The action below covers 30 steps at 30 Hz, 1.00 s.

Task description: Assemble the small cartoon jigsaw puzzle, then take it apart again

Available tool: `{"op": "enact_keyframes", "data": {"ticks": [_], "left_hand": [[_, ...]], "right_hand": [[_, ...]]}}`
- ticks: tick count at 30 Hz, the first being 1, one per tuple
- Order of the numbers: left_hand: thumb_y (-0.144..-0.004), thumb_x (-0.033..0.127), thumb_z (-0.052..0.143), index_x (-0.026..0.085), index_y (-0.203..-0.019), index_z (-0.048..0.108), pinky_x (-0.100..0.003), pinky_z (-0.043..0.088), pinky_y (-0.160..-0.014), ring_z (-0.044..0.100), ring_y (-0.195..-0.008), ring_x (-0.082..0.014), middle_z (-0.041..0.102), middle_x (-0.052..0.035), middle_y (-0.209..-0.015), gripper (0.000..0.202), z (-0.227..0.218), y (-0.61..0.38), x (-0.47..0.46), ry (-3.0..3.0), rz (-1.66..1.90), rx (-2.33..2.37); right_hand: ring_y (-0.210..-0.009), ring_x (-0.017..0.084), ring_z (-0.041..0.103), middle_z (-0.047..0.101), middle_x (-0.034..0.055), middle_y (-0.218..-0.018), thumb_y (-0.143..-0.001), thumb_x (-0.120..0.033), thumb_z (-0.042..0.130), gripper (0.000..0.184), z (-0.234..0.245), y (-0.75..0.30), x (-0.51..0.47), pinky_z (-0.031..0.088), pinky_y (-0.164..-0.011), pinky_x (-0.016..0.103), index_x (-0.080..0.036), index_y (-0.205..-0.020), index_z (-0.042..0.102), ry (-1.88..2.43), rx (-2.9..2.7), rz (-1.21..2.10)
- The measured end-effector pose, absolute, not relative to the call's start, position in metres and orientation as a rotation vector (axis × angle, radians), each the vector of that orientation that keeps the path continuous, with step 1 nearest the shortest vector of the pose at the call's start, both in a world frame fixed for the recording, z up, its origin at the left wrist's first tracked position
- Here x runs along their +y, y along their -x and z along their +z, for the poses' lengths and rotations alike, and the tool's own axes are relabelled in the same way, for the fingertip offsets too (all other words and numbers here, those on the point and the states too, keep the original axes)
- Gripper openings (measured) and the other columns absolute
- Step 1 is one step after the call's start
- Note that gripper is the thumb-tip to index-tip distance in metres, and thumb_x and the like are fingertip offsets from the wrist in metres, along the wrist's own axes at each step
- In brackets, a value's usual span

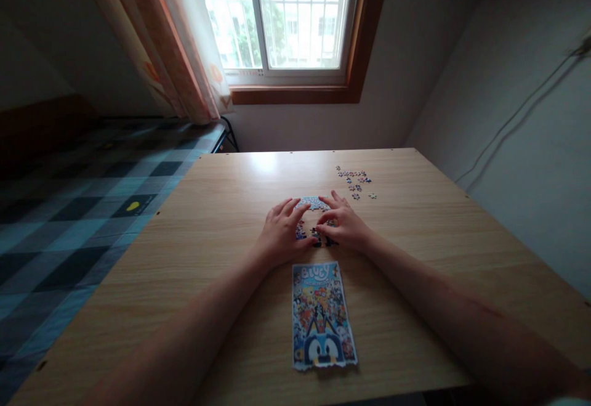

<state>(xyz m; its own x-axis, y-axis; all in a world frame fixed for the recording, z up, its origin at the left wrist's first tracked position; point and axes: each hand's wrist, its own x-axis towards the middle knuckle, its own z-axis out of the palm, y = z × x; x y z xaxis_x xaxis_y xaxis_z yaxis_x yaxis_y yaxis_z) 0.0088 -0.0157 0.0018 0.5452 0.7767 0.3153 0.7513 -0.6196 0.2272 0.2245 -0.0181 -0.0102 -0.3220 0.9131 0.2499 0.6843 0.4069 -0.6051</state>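
Blue-topped puzzle (pixel 313 201) lies between left hand (pixel 281 232), grip wide, and right hand (pixel 345 225), grip narrow; whether holding, I cannot tell.

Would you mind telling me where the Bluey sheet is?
In the head view, the sheet lies low, slightly right of centre, on the table below the puzzle.

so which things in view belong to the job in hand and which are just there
Likely part of the job:
partly assembled jigsaw puzzle
loose jigsaw pieces
Bluey picture sheet
wood-grain table

Just there:
checked bedding
patterned curtain
sliding window
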Motion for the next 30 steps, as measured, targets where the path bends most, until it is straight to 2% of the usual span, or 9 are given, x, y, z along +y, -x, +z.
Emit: {"op": "enact_keyframes", "data": {"ticks": [20, 24, 30], "left_hand": [[-0.075, 0.049, 0.077, 0.022, -0.14, 0.048, -0.053, 0.033, -0.115, 0.039, -0.139, -0.0337, 0.049, -0.0131, -0.147, 0.076, 0.0039, -0.0095, -0.0166, -2.681, 0.584, 1.343], [-0.076, 0.051, 0.076, 0.021, -0.141, 0.047, -0.053, 0.034, -0.115, 0.04, -0.139, -0.0337, 0.049, -0.0136, -0.147, 0.077, 0.0021, -0.0093, -0.016, -2.688, 0.575, 1.341], [-0.09, 0.046, 0.06, 0.02, -0.138, 0.05, -0.05, 0.037, -0.114, 0.046, -0.134, -0.0299, 0.054, -0.0132, -0.142, 0.055, -0.0031, -0.0072, -0.0086, -2.627, 0.655, 1.352]], "right_hand": [[-0.149, 0.038, 0.021, 0.047, 0.008, -0.15, -0.077, -0.029, 0.075, 0.01, -0.0132, -0.224, -0.0174, 0.018, -0.115, 0.066, -0.023, -0.085, 0.076, 1.34, -2.135, 0.486], [-0.148, 0.034, 0.026, 0.051, 0.0083, -0.145, -0.08, -0.029, 0.071, 0.008, -0.0145, -0.2267, -0.0149, 0.021, -0.117, 0.061, -0.022, -0.084, 0.074, 1.29, -2.011, 0.476], [-0.145, 0.029, 0.033, 0.055, 0.0102, -0.141, -0.086, -0.03, 0.063, 0.013, -0.0165, -0.2291, -0.0125, 0.025, -0.119, 0.053, -0.021, -0.086, 0.072, 1.295, -1.77, 0.32]]}}
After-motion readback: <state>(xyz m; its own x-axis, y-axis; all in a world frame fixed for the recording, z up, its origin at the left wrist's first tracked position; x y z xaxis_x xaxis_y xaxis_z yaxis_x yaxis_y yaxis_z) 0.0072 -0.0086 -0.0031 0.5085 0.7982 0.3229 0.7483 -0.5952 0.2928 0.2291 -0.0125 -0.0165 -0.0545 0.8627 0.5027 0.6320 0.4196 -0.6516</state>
